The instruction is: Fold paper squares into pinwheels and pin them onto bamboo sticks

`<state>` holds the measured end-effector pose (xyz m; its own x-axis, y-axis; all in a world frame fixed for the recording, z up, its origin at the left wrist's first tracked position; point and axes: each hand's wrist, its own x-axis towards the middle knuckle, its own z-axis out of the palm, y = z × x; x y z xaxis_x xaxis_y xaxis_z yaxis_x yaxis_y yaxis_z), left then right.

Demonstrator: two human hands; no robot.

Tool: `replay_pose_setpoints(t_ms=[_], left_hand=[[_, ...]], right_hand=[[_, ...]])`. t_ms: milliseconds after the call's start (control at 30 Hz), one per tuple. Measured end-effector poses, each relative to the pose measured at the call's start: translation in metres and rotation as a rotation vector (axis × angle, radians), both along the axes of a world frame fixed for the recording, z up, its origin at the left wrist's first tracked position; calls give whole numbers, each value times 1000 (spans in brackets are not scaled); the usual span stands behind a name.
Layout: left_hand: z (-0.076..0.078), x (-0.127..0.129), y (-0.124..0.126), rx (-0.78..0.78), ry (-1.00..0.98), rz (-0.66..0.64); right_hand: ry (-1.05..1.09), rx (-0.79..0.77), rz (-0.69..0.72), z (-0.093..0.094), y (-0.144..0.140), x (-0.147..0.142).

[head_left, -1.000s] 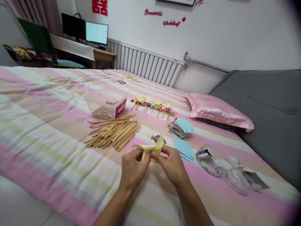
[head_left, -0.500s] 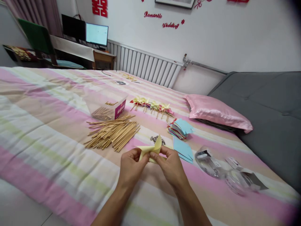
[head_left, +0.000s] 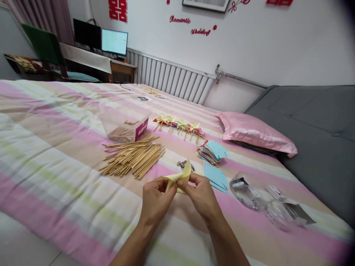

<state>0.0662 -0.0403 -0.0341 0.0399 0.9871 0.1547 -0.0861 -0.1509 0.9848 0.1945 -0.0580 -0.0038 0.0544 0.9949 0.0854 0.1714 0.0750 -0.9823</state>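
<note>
A pale yellow paper pinwheel [head_left: 186,171], its corners curled toward the middle, is pinched between both hands above the bed. My left hand [head_left: 157,194] grips its left side with thumb and fingers. From the other side my right hand [head_left: 200,190] presses its thumb at the centre; the fingers behind the paper are partly hidden. Just beyond lies a small heap of metal pins [head_left: 186,165]. Light blue cut paper sheets [head_left: 215,176] rest to the right, near a stack of coloured paper [head_left: 212,152]. A pile of thin wooden sticks [head_left: 134,157] spreads to the left.
Behind the sticks stands a clear plastic box [head_left: 124,129] holding more sticks. Several finished pinwheels [head_left: 180,125] lie in a row farther back. An open clear plastic container [head_left: 262,199] sits at right, below a pink pillow [head_left: 255,131]. Everything rests on a striped bedspread [head_left: 69,177].
The left corner of the yellow paper has been folded farther in toward the centre, where both thumbs meet. The hands have barely shifted, and the other things lie as before.
</note>
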Motion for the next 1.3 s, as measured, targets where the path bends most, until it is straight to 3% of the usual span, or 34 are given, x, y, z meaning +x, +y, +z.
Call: replay_pose_setpoints(t_ms=[400, 767, 1067, 1300], left_hand=[[5, -2, 5, -27, -79, -139], [4, -2, 7, -107, -91, -161], [0, -4, 9, -32, 56, -141], [9, -12, 6, 69, 97, -140]], right_hand=[[-178, 52, 11, 3, 1, 2], [-73, 17, 35, 5, 1, 6], [-130, 15, -21, 3, 3, 4], [-43, -8, -86, -2, 7, 11]])
